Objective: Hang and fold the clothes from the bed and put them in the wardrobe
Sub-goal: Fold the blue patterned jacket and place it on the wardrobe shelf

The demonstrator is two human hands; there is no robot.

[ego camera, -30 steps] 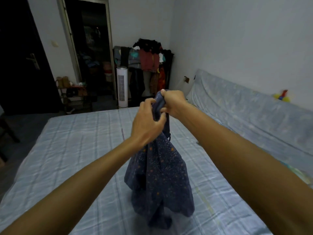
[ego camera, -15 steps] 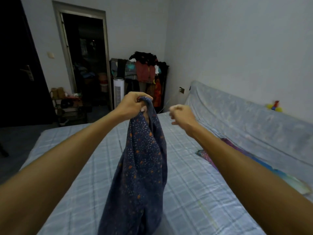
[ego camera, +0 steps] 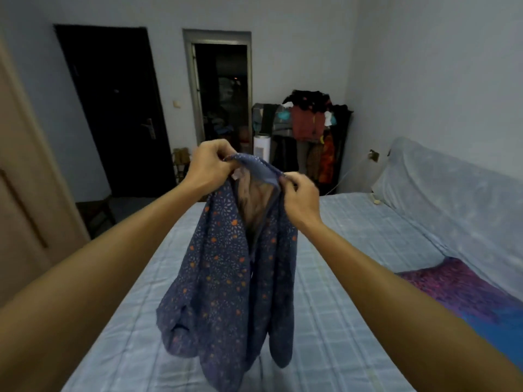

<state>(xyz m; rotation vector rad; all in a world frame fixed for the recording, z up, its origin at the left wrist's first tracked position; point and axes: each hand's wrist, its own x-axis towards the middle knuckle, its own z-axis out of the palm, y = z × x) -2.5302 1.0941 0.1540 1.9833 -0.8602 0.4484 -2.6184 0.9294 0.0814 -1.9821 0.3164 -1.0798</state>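
A dark blue garment (ego camera: 226,278) with small orange and white flowers hangs in front of me above the bed (ego camera: 353,250). My left hand (ego camera: 210,165) pinches the left end of its neckline. My right hand (ego camera: 300,196) pinches the right end, so the collar is stretched between them and the lining shows inside. The garment's lower part dangles just over the light blue checked sheet. A purple patterned cloth (ego camera: 452,284) lies on the bed at the right.
A wooden door panel (ego camera: 25,193) stands close at the left. A dark door (ego camera: 119,114) and an open doorway (ego camera: 223,94) are at the back. A loaded clothes rack (ego camera: 308,137) and a white tower fan (ego camera: 261,147) stand beyond the bed. A covered headboard (ego camera: 452,193) runs along the right wall.
My right hand, free half a second ago, now pinches the collar again. Both hands have spread the neckline open. My view has turned left, showing the dark door and the wooden panel.
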